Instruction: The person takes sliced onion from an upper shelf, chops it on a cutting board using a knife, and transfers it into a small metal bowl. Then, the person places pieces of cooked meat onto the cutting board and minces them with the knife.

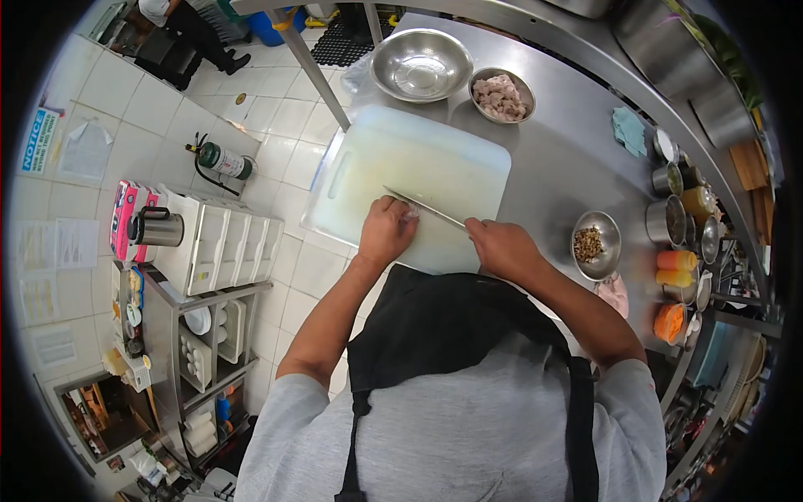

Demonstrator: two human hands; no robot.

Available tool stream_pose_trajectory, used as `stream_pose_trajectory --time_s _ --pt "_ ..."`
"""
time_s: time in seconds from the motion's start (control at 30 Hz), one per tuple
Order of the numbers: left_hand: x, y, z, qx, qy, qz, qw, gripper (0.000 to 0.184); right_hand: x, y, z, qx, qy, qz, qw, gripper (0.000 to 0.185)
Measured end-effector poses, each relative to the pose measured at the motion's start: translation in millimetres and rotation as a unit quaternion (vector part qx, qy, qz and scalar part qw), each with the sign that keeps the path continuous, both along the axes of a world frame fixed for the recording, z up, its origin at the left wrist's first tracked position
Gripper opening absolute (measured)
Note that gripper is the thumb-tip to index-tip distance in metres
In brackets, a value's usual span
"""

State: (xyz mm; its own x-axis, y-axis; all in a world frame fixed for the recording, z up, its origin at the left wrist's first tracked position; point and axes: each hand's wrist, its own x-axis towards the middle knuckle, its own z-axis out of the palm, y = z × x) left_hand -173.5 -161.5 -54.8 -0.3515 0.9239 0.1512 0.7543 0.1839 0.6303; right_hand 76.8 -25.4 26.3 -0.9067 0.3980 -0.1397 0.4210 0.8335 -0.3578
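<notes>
Left fingers (391, 206) grasping a pale piece (411, 213), right fingers (475, 227) gripping a knife (431, 207), steel bowl (523, 84) holding pinkish chunks (500, 99) at upper centre, second bowl (610, 243) holding brown bits (588, 244) at right.

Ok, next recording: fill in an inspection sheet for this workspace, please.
Surface: steel table with a pale cutting board on it.
Job's things: knife over the board; small pale piece, detail unclear; bowl of pale chunks; bowl of chopped bits.
Clutter: blue cloth, pink cloth.
Hands: left hand at the piece; right hand gripping the knife.
Cables: nothing seen.
Surroundings: fire extinguisher; another person, upper left.
</notes>
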Motion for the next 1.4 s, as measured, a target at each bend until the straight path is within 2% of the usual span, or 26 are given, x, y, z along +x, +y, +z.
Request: stream_pose_trajectory --time_s 0.07,0.2,0.3,0.4,0.87,1.27,1.4 --pt "0.8 -0.9 -0.2 0.004 -0.008 0.001 1.000 0.021 3.6 -0.9 -6.1 -0.007 0.025 -0.005 1.000 0.016" --pt "11.8 -4.8 16.8 0.070 -0.003 0.036 0.997 0.025 3.1 2.2 -11.4 -0.026 -0.017 -0.013 0.999 0.016" --pt "16.3 -7.2 11.2 0.017 -0.020 0.074 0.997 0.022 2.3 2.7 -7.8 -0.017 -0.011 -0.007 1.000 0.016" --pt "17.4 -9.0 -2.9 0.030 -0.002 0.080 0.996 0.020 1.1 1.0 -1.1 -0.006 -0.001 0.000 1.000 0.015" --pt "20.8 -10.7 -9.3 0.061 0.018 0.083 0.995 0.018 -3.2 5.8 -4.7 -0.004 -0.030 0.018 0.999 0.015" --pt "18.0 -17.0 -15.2 0.090 0.024 0.078 0.993 0.015 -2.5 7.4 7.2 -0.008 -0.005 0.035 0.999 0.014" --pt "18.2 -16.9 -19.7 0.099 0.028 0.082 0.991 0.016 -3.9 8.0 2.2 -0.015 -0.047 0.036 0.998 0.014"
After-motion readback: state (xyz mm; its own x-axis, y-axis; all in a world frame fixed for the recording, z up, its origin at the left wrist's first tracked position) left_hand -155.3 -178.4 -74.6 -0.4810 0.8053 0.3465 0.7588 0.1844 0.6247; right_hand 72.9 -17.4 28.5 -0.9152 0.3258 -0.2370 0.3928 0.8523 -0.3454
